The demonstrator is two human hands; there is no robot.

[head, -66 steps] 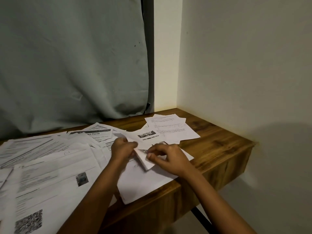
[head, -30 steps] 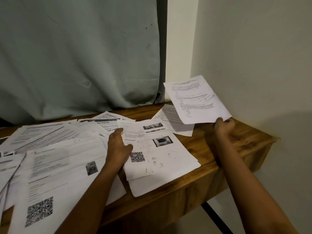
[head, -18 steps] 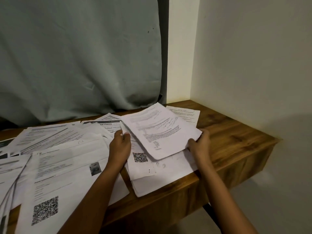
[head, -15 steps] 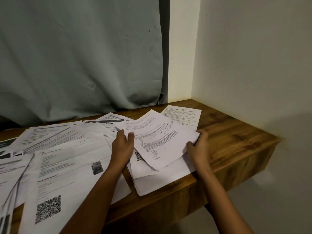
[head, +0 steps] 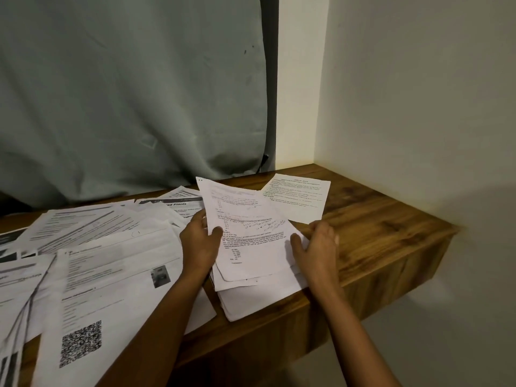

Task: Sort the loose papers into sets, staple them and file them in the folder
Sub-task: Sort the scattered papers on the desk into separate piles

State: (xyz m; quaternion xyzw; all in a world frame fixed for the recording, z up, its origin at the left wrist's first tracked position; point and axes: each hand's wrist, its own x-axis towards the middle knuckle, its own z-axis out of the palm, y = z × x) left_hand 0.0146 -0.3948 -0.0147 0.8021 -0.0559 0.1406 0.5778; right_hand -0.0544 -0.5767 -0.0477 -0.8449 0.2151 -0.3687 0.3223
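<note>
Sheet [head: 245, 219]: printed text with some handwriting is seen on it; it is held over the stack at the desk's near right, its far corner reaching over the spread papers.
Left hand [head: 199, 243]: closed on the sheet's left edge, the thumb laid on top and the fingers tucked behind the paper.
Right hand [head: 317, 247]: the sheet's right edge is gripped, the thumb pressed on the printed face and the fingers curled at the edge; whether lower pages are also caught cannot be told.
Stack [head: 251, 297]: several white pages are piled unevenly under the sheet, their near corner lying close to the desk's front edge.
Page [head: 298, 198]: a single printed page is laid flat behind the right hand, toward the wall corner, its left edge just beside the sheet.
Papers [head: 111, 247]: many printed pages are fanned out and overlapped across the left of the desk; a small photo and a QR code are shown on the nearest one.
Desk [head: 377, 227]: brown wood grain is shown; it is set into the corner.
Curtain [head: 125, 93]: grey-green cloth is hung behind the desk, its hem draped down to the back edge.
Wall [head: 418, 93]: plain and pale, met by the desk on the right.
</note>
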